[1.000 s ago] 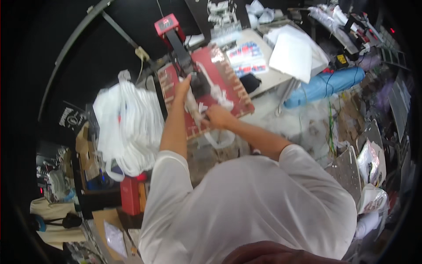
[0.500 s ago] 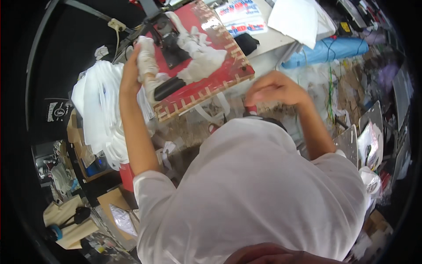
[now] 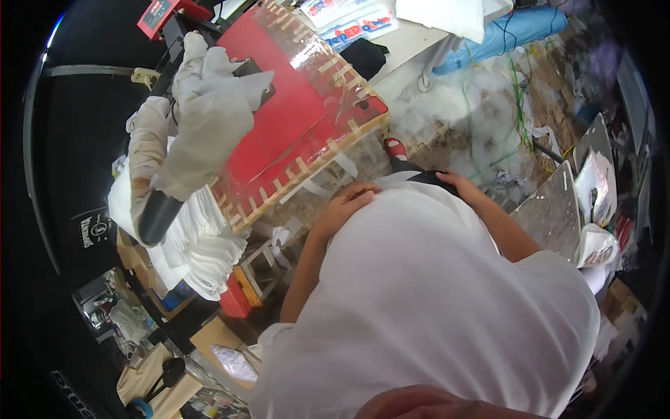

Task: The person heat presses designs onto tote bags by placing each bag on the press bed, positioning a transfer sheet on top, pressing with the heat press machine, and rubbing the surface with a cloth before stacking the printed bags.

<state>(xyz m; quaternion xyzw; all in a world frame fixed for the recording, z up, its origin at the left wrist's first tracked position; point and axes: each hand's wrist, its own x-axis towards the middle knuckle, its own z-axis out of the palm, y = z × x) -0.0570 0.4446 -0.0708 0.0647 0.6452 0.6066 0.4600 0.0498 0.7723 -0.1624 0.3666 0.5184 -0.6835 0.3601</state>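
Note:
My left hand (image 3: 349, 200) lies against the front of the white shirt (image 3: 447, 293) at the waist, its fingers stretched out and holding nothing. On the other side of the waist, my right hand (image 3: 452, 181) rests by the dark waistband; the shirt and its own bend partly hide its fingers. Ahead stands a heat press with a red plate (image 3: 279, 105), edged with strips of tan tape. A cloth-wrapped handle (image 3: 150, 143) with a black grip (image 3: 160, 218) sticks out at the plate's left, apart from both hands.
Below the handle hangs a stack of white fabric pieces (image 3: 199, 262). A red control box (image 3: 157, 15) sits at the far left. Printed sheets (image 3: 359, 28) and a black cloth (image 3: 364, 57) lie on the white table at the back. A blue wrapped roll (image 3: 502, 38) and scraps lie right.
My left hand has let go of the wrapped handle and come back to the waist. The handle now stands farther left, baring more red plate. My right hand has lowered to the waist.

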